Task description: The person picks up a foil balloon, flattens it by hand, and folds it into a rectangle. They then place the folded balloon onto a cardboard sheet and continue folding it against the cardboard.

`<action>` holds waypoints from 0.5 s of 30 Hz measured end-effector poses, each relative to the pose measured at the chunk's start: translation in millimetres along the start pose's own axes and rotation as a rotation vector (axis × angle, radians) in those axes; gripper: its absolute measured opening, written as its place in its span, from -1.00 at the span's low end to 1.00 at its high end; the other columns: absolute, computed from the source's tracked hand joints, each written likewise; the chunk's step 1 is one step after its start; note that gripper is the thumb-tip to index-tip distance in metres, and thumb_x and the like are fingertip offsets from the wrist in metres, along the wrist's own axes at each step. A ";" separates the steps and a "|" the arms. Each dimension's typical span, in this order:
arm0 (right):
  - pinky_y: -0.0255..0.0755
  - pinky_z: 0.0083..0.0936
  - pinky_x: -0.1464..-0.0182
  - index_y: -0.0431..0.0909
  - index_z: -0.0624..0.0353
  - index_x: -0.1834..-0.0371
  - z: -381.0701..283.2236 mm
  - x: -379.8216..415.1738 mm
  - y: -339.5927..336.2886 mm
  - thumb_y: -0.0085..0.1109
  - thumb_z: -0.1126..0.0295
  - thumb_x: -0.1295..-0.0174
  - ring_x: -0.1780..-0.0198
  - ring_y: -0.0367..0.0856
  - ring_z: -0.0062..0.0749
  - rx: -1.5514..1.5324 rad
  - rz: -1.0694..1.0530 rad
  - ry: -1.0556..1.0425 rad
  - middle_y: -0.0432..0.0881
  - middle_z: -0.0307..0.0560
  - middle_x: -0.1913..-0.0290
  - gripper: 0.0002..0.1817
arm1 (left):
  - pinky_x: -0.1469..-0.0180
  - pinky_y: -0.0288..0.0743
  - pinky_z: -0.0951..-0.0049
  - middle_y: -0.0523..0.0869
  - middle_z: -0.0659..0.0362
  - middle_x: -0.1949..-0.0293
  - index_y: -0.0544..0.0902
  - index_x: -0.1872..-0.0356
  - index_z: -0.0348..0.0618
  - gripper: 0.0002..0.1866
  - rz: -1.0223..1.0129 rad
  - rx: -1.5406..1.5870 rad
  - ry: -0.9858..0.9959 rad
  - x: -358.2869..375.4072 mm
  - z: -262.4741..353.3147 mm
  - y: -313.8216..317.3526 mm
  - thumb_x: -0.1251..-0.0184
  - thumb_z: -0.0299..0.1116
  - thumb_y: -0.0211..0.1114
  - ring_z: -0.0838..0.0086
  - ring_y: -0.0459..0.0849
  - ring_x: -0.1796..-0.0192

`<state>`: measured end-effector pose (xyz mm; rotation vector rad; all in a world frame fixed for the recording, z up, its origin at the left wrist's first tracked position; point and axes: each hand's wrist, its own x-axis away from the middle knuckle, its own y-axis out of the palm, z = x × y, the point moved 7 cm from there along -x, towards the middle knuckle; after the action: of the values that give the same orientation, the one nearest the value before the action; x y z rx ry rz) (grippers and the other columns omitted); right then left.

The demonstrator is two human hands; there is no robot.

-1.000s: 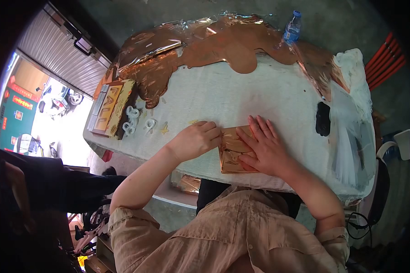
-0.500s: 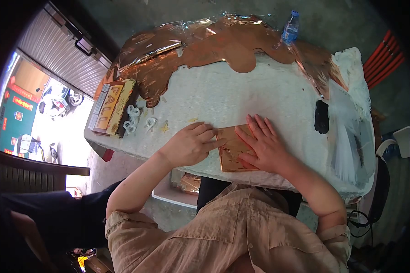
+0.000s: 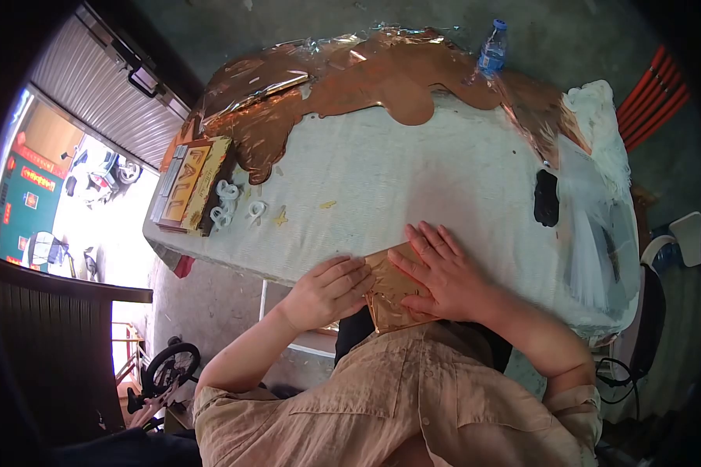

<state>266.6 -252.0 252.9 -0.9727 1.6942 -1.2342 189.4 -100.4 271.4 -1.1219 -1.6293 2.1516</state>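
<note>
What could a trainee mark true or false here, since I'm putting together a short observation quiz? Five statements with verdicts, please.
1. The right hand is spread over the copper-coloured piece. True.
2. The left hand is gripping the blue-capped bottle. False: the left hand is at the left edge of the copper-coloured piece, and the blue-capped bottle is at the far side of the table.
3. Several white rings lie beside the stack. True.
4. The black object is at the table's left end. False: the black object is toward the right end.
5. Copper-coloured sheeting spreads along the far side. True.
</note>
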 end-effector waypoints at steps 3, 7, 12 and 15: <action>-0.23 -0.02 -0.54 0.14 -0.04 -0.53 -1.0 1.4 1.2 -0.03 -0.25 -0.27 -0.52 0.03 0.13 0.039 0.010 -0.008 0.09 0.25 -0.51 -0.17 | -0.14 0.55 0.26 0.68 0.11 0.05 0.67 0.00 -0.19 -0.57 0.053 0.050 -0.042 -2.0 -0.2 -2.5 -0.07 -0.27 0.39 0.27 0.66 -0.07; -0.27 -0.04 -0.55 -0.01 0.15 -0.55 2.2 1.2 -0.1 -0.08 -0.22 -0.32 -0.56 -0.05 0.11 -0.016 -0.038 0.020 0.02 0.28 -0.53 -0.11 | -0.07 0.59 0.28 0.69 0.13 0.06 0.67 0.01 -0.19 -0.58 0.068 0.036 -0.031 -7.6 0.3 -5.8 -0.06 -0.29 0.35 0.29 0.68 -0.03; -0.39 -0.11 -0.56 -0.19 0.27 -0.57 15.7 1.9 2.6 -0.23 -0.21 -0.41 -0.59 -0.13 -0.01 -0.116 -0.115 0.038 -0.07 0.22 -0.57 -0.09 | -0.01 0.64 0.33 0.71 0.12 0.09 0.68 0.09 -0.21 -0.66 -0.061 -0.055 0.070 -15.1 4.5 -4.7 -0.06 -0.38 0.23 0.30 0.71 0.02; -0.41 -0.14 -0.56 -0.27 0.23 -0.58 48.0 3.5 10.1 -0.42 -0.21 -0.47 -0.60 -0.14 -0.15 -0.840 -0.090 0.163 -0.03 0.11 -0.58 -0.14 | 0.01 0.65 0.34 0.71 0.10 0.11 0.68 0.11 -0.23 -0.67 -0.054 -0.091 0.097 -15.4 5.0 -4.4 -0.07 -0.39 0.22 0.30 0.72 0.03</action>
<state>308.2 -269.4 233.1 -1.4627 2.3857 -0.6336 195.4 -111.4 282.5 -1.1735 -1.7088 1.9764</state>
